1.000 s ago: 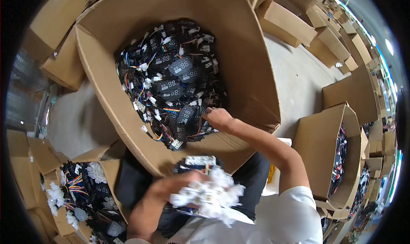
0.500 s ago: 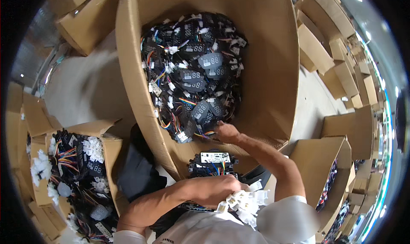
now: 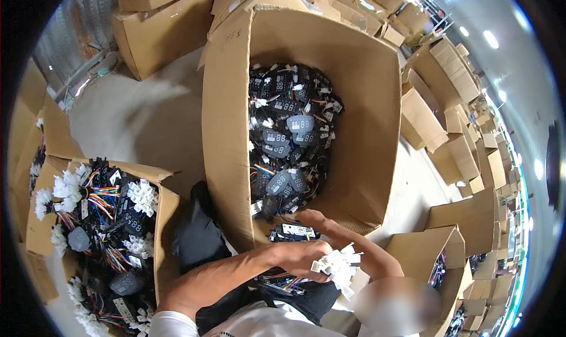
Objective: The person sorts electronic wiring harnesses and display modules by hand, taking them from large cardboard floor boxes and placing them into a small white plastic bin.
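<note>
My left hand is closed round a bundle of wires, and the white plastic connectors fan out from its right side. Just beyond it lie stacked black display modules, one showing a pale circuit board, with coloured wires hanging below. My right hand is curled at the near side of a big cardboard box; its fingertips and whatever they grip are hard to make out. Inside that box is a heap of black digit-display modules with coloured wires and small white plugs.
At left, an open carton holds bundled display modules with white connector clusters. A black bag-like item lies between the cartons. More cardboard boxes stand on the right, and others at the back left.
My right hand has drawn back from the heap toward me. My left hand keeps the connector bundle. The view has shifted, so the big box appears lower and its left wall hides part of the heap.
</note>
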Available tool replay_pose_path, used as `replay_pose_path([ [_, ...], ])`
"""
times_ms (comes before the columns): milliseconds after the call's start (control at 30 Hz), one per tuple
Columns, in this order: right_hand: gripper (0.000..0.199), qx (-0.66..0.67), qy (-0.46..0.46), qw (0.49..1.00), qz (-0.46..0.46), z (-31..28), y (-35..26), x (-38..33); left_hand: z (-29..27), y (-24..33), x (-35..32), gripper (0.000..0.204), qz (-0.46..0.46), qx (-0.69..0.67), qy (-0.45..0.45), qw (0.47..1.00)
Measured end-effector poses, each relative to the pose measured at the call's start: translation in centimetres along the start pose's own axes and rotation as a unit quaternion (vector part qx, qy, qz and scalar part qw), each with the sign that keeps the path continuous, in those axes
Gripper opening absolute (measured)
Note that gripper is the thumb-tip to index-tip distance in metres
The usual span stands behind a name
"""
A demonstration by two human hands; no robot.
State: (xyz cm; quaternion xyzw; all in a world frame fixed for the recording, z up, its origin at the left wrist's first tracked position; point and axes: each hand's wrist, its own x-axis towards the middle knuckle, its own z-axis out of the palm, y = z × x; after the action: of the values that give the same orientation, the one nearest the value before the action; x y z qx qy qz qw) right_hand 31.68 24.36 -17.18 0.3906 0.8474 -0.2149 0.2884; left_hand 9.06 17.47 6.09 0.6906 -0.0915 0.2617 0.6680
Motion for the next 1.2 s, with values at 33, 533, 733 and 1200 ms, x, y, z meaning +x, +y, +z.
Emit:
replay_pose_path([
  [33,0.029,0.042,0.018,0.999,-0.008,-3.4,-2.5,-1.2,0.0,-0.7,-1.5,0.012,-0.028,0.014,0.003,1.000],
  [533,0.021,0.114,0.314,0.927,0.172,-24.0,-4.5,-22.6,-1.3,1.5,-0.2,0.024,-0.030,0.129,0.332,0.934],
  [733,0.021,0.255,0.266,0.930,0.017,-26.2,-11.1,-24.2,-1.5,0.8,0.4,0.029,0.069,0.171,0.364,0.913],
  [1200,0.036,0.297,0.392,0.867,-0.081,-32.3,-1.6,-1.9,0.5,1.2,-2.3,0.018,-0.052,0.023,0.374,0.926],
])
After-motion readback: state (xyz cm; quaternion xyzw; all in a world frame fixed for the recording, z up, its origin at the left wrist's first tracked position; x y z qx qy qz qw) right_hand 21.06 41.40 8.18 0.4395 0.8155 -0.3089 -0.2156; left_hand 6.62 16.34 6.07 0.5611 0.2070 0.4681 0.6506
